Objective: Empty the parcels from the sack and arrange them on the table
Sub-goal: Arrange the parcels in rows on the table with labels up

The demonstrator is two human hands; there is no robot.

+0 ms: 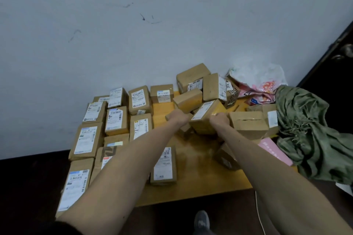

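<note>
Yellow table [193, 160], labelled brown parcels [116, 121], print unreadable; L fingers [177, 113] round small parcel [168, 116], R fingers [217, 116] round tilted parcel [204, 118]

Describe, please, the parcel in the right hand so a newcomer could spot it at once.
On the yellow table against the grey wall, find the jumbled pile beside the green sack. The parcel gripped by the right hand is tilted, white label upward, unlike its plain-topped neighbours.
</note>
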